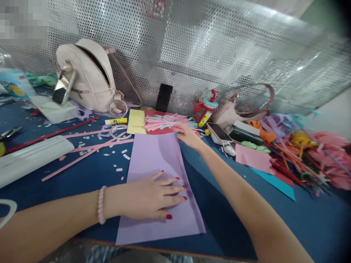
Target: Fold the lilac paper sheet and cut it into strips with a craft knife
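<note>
Well, your purple paper [153, 153] lies on the blue table [219, 223] right in front of you, with its near edge close to the table's front. Your left hand [150, 197] is open and flat on it, with the fingers spread out and the tips pointing to the right side. That's a good way to stop it sliding. Your right hand [189, 137] is at the far right corner, with the fingers bent in. I can't tell if they pinch the paper or just touch it.

A thin, darker strip [195, 204] runs down the right side, and it looks like a fold to me. To make it neat, line up the strip at both ends first. Then press softly from the far corner down to the near one. Don't push sideways, or the paper may twist or crease. Watch the white scraps [119, 169] to the left too: one under the paper could make a bump.
</note>
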`<state>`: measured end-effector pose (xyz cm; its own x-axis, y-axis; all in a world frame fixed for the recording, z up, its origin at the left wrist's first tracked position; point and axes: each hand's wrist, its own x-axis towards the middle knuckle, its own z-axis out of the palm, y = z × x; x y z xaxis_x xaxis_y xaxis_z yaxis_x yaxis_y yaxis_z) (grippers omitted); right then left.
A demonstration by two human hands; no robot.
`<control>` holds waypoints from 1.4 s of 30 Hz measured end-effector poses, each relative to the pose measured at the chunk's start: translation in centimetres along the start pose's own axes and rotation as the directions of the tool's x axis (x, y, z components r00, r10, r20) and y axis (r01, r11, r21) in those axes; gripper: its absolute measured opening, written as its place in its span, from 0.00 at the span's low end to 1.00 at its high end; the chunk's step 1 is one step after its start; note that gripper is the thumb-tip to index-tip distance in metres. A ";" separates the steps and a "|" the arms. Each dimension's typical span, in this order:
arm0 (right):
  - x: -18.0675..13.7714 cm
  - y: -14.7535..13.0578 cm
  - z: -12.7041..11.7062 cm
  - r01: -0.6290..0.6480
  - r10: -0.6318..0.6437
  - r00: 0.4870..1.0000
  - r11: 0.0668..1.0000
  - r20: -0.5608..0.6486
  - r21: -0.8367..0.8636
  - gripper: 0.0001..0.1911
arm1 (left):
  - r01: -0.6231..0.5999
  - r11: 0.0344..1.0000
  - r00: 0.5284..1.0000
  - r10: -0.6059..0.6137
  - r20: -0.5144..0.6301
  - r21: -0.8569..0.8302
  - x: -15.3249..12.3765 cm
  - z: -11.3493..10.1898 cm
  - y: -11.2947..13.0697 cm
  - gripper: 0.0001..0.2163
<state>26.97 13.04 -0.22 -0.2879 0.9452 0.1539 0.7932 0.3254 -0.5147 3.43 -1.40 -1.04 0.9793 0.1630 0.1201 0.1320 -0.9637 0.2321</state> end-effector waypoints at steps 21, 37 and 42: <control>-12.2 4.2 -5.2 -0.023 0.157 0.983 0.607 0.092 -0.795 0.21 | 0.121 0.993 0.989 -0.120 0.089 -0.010 3.4 -0.9 -0.1 0.30; -23.0 -0.1 -5.2 -0.192 0.163 0.971 0.967 -0.175 -0.165 0.08 | -0.071 0.984 0.986 0.095 0.141 -0.165 3.8 0.2 0.5 0.32; -29.3 -2.2 -3.3 -0.283 0.297 0.922 0.955 -0.248 0.089 0.16 | -0.076 0.978 0.981 0.108 0.161 -0.197 3.7 -0.2 2.1 0.30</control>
<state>35.41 -15.25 -0.81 0.1029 0.9748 0.1981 0.7911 0.0405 -0.6104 7.30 -2.83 0.05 0.9997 0.0215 -0.0124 0.0247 -0.9128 0.4077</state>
